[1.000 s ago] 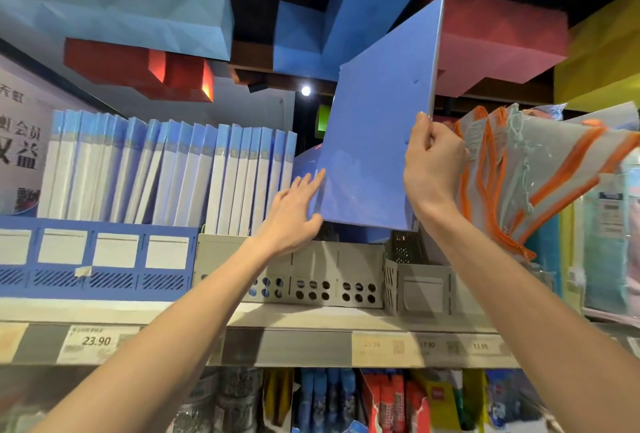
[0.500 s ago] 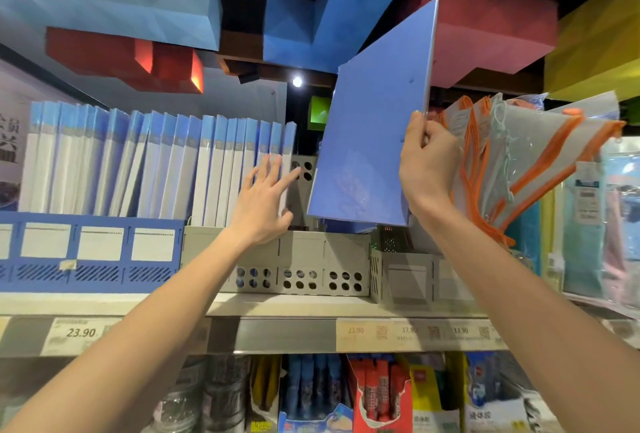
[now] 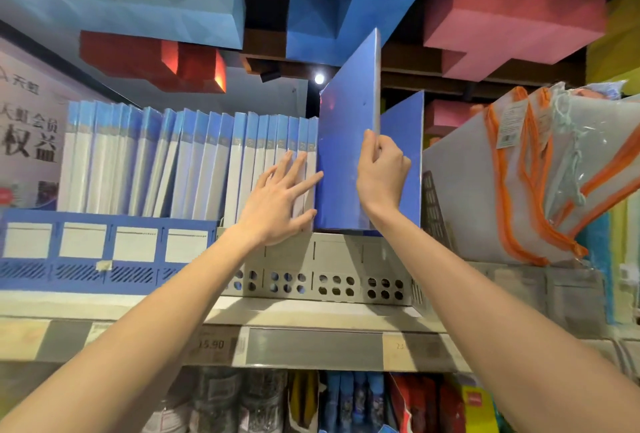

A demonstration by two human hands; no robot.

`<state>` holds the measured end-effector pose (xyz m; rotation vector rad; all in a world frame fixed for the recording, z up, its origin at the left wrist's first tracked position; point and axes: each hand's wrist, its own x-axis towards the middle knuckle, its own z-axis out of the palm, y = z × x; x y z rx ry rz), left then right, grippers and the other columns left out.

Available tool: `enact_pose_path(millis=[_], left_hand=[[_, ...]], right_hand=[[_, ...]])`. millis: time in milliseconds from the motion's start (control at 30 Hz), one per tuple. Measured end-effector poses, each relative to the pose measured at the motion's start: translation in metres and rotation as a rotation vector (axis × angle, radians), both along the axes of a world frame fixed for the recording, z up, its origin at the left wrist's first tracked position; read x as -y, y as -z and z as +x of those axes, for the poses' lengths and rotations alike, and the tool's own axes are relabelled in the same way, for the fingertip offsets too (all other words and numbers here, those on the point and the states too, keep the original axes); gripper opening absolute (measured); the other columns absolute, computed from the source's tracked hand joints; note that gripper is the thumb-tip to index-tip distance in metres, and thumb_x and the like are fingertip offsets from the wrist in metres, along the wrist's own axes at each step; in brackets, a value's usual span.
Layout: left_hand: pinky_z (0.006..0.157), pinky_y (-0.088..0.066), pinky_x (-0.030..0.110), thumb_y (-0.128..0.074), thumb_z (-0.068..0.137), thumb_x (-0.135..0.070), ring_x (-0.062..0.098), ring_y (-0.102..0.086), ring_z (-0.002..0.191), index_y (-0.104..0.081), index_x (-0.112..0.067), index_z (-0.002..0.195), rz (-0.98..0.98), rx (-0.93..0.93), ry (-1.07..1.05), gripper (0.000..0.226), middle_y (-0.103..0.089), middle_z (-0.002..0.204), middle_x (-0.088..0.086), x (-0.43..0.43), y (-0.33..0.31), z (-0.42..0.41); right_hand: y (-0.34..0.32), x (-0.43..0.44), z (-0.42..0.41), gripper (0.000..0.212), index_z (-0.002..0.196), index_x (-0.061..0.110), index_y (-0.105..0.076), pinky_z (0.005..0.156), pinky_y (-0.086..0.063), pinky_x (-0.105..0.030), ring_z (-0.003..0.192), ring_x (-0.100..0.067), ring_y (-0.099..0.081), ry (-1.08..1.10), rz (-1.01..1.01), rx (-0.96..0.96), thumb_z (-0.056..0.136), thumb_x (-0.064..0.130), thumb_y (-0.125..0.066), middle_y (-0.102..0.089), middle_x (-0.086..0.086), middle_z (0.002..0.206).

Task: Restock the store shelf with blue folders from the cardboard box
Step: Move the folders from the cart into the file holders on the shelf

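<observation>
A blue folder [image 3: 341,155] stands upright in the grey perforated file rack [image 3: 322,280], right next to the row of shelved blue-and-white folders [image 3: 194,162]. My right hand [image 3: 381,173] grips its front edge. With fingers spread, my left hand [image 3: 280,200] presses flat against the last folders of that row and touches the blue folder's left side. Another blue folder [image 3: 403,155] stands behind my right hand. No cardboard box is in view.
A blue file rack [image 3: 86,259] holds the left part of the row. Grey zip pouches with orange trim [image 3: 540,183] lean at the right. The shelf edge [image 3: 311,346] carries price tags. Big foam blocks [image 3: 502,13] hang overhead. More stationery fills the shelf below.
My right hand has brought the tilted folder down and left until it stands upright in the grey rack. My left hand moved onto the row's end folders, pressing them left.
</observation>
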<state>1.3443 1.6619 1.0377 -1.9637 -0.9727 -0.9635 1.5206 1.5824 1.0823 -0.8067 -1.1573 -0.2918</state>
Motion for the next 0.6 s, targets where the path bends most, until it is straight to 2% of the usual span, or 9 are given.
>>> enact_pose_path(millis=[200, 333, 433, 500, 533, 567, 600], left_hand=[[0.126, -0.007, 0.048, -0.035, 0.097, -0.067, 0.023, 0.004, 0.157, -0.020, -0.042, 0.159, 0.069, -0.042, -0.001, 0.068, -0.005, 0.170, 0.001, -0.004, 0.001, -0.009], [0.125, -0.008, 0.047, -0.031, 0.097, -0.067, 0.020, 0.007, 0.157, -0.018, -0.042, 0.159, 0.099, -0.034, 0.006, 0.068, -0.002, 0.170, -0.001, -0.010, 0.004, -0.010], [0.126, -0.010, 0.048, -0.033, 0.098, -0.068, 0.020, 0.007, 0.157, -0.019, -0.041, 0.159, 0.129, -0.026, 0.017, 0.068, -0.002, 0.169, -0.002, -0.017, 0.006, -0.012], [0.125, -0.011, 0.048, -0.034, 0.099, -0.068, 0.019, 0.009, 0.157, -0.020, -0.041, 0.159, 0.142, -0.024, 0.031, 0.068, -0.002, 0.169, -0.002, -0.021, 0.007, -0.013], [0.125, -0.010, 0.048, -0.033, 0.099, -0.068, 0.018, 0.009, 0.157, -0.020, -0.041, 0.159, 0.145, -0.024, 0.040, 0.068, -0.002, 0.169, -0.003, -0.022, 0.007, -0.013], [0.125, -0.010, 0.048, -0.033, 0.099, -0.068, 0.018, 0.010, 0.156, -0.020, -0.041, 0.159, 0.147, -0.023, 0.048, 0.068, -0.002, 0.169, -0.003, -0.023, 0.007, -0.012], [0.125, -0.011, 0.048, -0.032, 0.099, -0.068, 0.018, 0.010, 0.156, -0.021, -0.041, 0.159, 0.151, -0.019, 0.053, 0.068, -0.002, 0.169, -0.003, -0.024, 0.008, -0.012]], right_hand=[[0.003, -0.037, -0.013, 0.048, 0.062, 0.025, -0.029, 0.050, -0.019, -0.029, 0.053, -0.012, -0.029, -0.059, 0.021, -0.038, 0.105, 0.036, -0.045, -0.029, 0.007, 0.053], [0.006, -0.057, -0.019, 0.049, 0.065, 0.015, -0.028, 0.054, -0.018, -0.027, 0.058, -0.011, -0.021, -0.184, 0.035, -0.064, 0.104, 0.036, -0.047, -0.024, 0.006, 0.057], [0.015, -0.071, -0.021, 0.049, 0.070, 0.005, -0.035, 0.059, -0.023, -0.030, 0.065, -0.014, -0.023, -0.315, -0.024, -0.075, 0.103, 0.038, -0.049, -0.029, -0.003, 0.064], [0.020, -0.078, -0.020, 0.045, 0.074, 0.003, -0.045, 0.063, -0.031, -0.030, 0.067, -0.015, -0.029, -0.437, -0.079, -0.121, 0.102, 0.037, -0.052, -0.038, -0.006, 0.068], [0.022, -0.081, -0.018, 0.041, 0.077, 0.004, -0.053, 0.066, -0.039, -0.032, 0.069, -0.014, -0.038, -0.502, -0.103, -0.156, 0.101, 0.038, -0.054, -0.050, -0.006, 0.072], [0.022, -0.082, -0.016, 0.036, 0.084, 0.006, -0.062, 0.075, -0.051, -0.036, 0.075, -0.012, -0.050, -0.558, -0.124, -0.195, 0.100, 0.038, -0.056, -0.065, -0.007, 0.082], [0.022, -0.084, -0.015, 0.034, 0.093, 0.005, -0.068, 0.088, -0.057, -0.044, 0.083, -0.016, -0.060, -0.609, -0.134, -0.227, 0.100, 0.037, -0.058, -0.072, -0.013, 0.098]])
